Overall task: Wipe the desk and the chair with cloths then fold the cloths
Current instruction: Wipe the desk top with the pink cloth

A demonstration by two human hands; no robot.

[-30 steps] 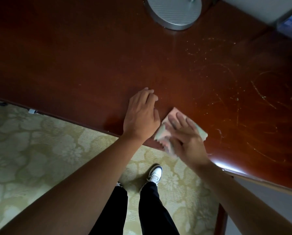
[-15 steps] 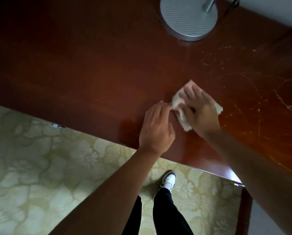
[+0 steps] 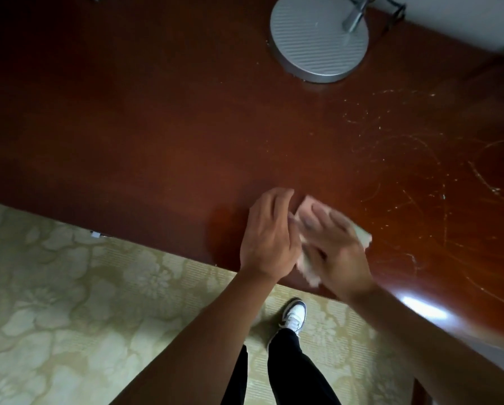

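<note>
Pressing down flat with the right hand point(image 3: 337, 247), fingers spread and straight over the cloth point(image 3: 308, 206), pinning it to the surface point(image 3: 157, 127) rather than gripping it. Lying palm-down just beside it, the left hand point(image 3: 269, 235), fingers relaxed and straight, holding nothing, its inner edge touching or nearly touching the cloth; cannot tell which. Running diagonally, the cloth's long axis: pink corner pointing up and away toward the lamp base point(image 3: 319, 39), pale end trailing back toward the near edge of the surface. Showing only at three spots around the right hand, with most of the cloth hidden beneath the palm and blurred. Sitting near the front edge, between the two hands. Streaking faintly to the right, scratch marks point(image 3: 414, 182). Standing below on patterned carpet point(image 3: 69, 302), a white shoe point(image 3: 294, 315).
</note>
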